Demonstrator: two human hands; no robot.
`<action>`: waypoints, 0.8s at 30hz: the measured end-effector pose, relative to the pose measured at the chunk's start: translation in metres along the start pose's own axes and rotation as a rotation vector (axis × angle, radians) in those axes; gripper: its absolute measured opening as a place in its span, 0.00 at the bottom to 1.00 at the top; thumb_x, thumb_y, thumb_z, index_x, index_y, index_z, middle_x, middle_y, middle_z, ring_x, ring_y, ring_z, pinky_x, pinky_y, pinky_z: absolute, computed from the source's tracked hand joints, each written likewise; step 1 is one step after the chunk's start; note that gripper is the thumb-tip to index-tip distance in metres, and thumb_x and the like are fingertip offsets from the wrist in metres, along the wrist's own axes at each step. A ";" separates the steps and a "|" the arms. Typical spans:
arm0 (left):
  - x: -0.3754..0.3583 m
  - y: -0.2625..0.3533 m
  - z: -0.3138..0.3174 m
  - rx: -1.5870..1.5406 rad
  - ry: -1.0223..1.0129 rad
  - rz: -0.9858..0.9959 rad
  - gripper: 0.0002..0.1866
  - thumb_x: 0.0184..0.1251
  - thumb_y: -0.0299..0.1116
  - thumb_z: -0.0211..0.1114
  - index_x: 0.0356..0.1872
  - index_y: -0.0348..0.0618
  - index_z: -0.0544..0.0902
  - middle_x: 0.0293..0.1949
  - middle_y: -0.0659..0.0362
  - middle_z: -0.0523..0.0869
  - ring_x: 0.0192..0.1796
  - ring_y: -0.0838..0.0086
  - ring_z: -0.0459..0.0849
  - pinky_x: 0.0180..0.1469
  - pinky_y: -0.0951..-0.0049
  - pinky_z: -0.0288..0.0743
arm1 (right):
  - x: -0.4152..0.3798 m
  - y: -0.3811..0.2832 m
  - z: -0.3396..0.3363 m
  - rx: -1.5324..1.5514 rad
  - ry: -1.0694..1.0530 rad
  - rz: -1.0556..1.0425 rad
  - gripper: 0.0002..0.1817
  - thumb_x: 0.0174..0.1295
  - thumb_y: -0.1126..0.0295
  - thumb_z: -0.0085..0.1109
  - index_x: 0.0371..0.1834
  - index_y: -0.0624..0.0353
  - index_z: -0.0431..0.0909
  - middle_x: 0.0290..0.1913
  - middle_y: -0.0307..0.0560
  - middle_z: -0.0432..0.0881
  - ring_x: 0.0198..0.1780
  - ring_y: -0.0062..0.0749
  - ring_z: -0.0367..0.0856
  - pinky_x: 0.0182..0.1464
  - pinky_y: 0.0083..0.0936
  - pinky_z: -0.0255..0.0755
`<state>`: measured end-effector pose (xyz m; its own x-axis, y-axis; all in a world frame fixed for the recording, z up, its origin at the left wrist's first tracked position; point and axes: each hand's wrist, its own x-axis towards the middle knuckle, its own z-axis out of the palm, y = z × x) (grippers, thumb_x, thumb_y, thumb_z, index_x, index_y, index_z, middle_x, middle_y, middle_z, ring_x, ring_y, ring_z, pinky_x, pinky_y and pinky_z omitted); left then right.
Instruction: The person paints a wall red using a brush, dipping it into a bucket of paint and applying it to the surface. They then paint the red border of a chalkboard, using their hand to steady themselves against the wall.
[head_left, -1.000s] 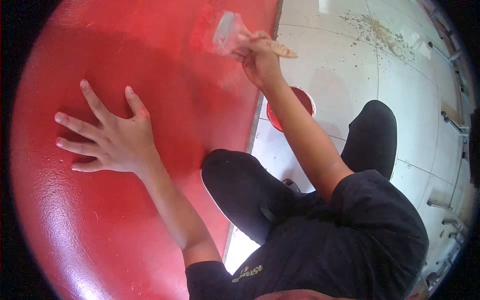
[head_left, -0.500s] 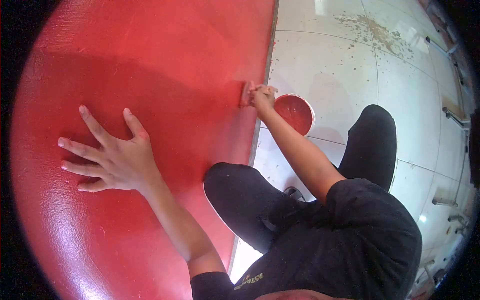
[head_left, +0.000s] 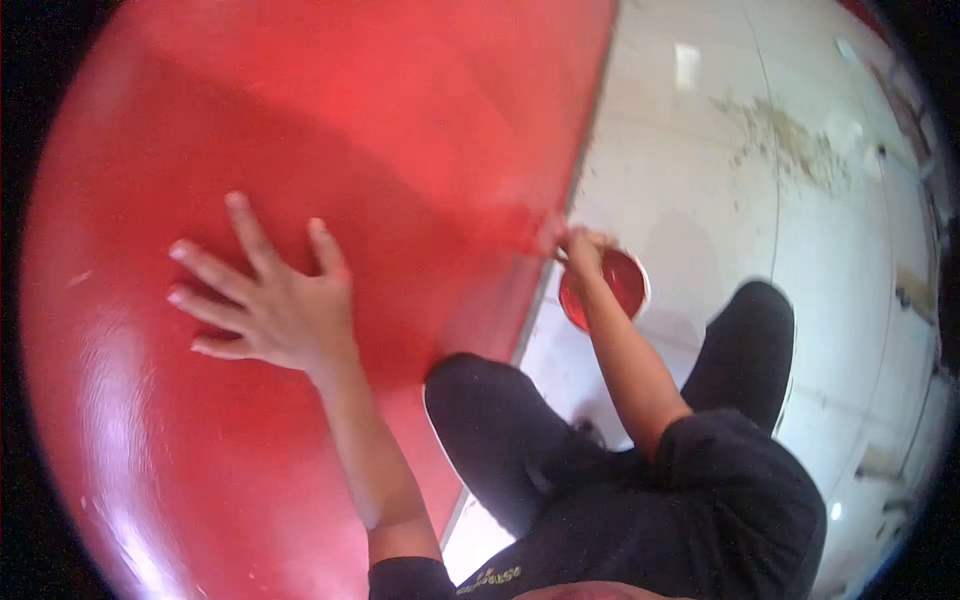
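Note:
My left hand is spread with fingers apart against a large, glossy red painted surface. In my right hand is a paintbrush, blurred by motion, its head overlapping the red surface close to its edge. A round tub of red paint with a pale rim stands just beyond that hand, and my wrist covers part of it. Wet-looking red streaks show left of the brush.
Pale floor tiles meet the red surface along a thin dark edge. Dried splatter marks the tiles at the upper right. My bent knees flank the tub's near side. Metal legs of furniture line the far right.
The view has shifted, so most of the scene sits further right and lower. The paintbrush has moved a little toward the surface's edge. My left hand stays spread on the red surface.

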<state>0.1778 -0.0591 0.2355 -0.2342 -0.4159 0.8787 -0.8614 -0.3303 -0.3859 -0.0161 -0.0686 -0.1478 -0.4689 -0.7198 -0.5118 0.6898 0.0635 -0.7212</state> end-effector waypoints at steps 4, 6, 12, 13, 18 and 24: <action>0.000 -0.004 -0.009 -0.073 -0.071 -0.033 0.40 0.56 0.68 0.54 0.73 0.83 0.58 0.77 0.56 0.52 0.77 0.48 0.51 0.70 0.32 0.31 | -0.008 0.012 0.014 0.038 0.081 -0.129 0.19 0.72 0.52 0.40 0.36 0.57 0.73 0.31 0.49 0.80 0.28 0.39 0.80 0.26 0.34 0.76; -0.008 -0.004 -0.006 -0.117 -0.041 -0.066 0.38 0.57 0.66 0.55 0.72 0.82 0.59 0.77 0.56 0.53 0.77 0.50 0.51 0.70 0.33 0.30 | -0.055 -0.021 0.056 0.174 -0.064 -0.168 0.14 0.72 0.58 0.43 0.36 0.55 0.72 0.30 0.46 0.79 0.27 0.33 0.79 0.25 0.32 0.77; -0.012 -0.009 -0.010 -0.212 -0.009 -0.090 0.31 0.63 0.55 0.54 0.70 0.79 0.65 0.77 0.60 0.55 0.77 0.55 0.52 0.72 0.36 0.29 | -0.169 -0.210 0.191 0.249 -0.294 -0.805 0.09 0.62 0.77 0.48 0.24 0.54 0.64 0.23 0.37 0.67 0.21 0.25 0.65 0.19 0.25 0.59; -0.011 -0.010 -0.008 -0.213 -0.017 -0.069 0.31 0.64 0.55 0.53 0.71 0.78 0.64 0.77 0.58 0.55 0.77 0.54 0.51 0.72 0.36 0.29 | -0.225 -0.267 0.216 0.498 -0.442 -0.652 0.10 0.62 0.77 0.46 0.23 0.53 0.61 0.23 0.38 0.67 0.20 0.25 0.65 0.19 0.24 0.57; -0.016 -0.014 -0.003 -0.279 -0.011 -0.023 0.32 0.63 0.53 0.55 0.71 0.75 0.65 0.77 0.57 0.56 0.77 0.54 0.51 0.72 0.37 0.31 | -0.285 -0.434 0.294 0.534 -0.942 -0.835 0.07 0.56 0.81 0.47 0.23 0.57 0.69 0.22 0.42 0.72 0.22 0.29 0.72 0.26 0.24 0.69; -0.015 -0.015 -0.003 -0.264 0.002 -0.023 0.33 0.62 0.53 0.56 0.71 0.75 0.65 0.77 0.58 0.55 0.77 0.55 0.51 0.72 0.38 0.32 | -0.240 -0.403 0.307 0.517 -1.367 -0.807 0.04 0.52 0.80 0.54 0.30 0.60 0.72 0.30 0.42 0.78 0.32 0.29 0.79 0.35 0.26 0.77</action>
<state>0.1929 -0.0449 0.2286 -0.2141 -0.4091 0.8870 -0.9541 -0.1073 -0.2797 -0.0118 -0.1336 0.4088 -0.1681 -0.5025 0.8481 0.7551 -0.6187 -0.2169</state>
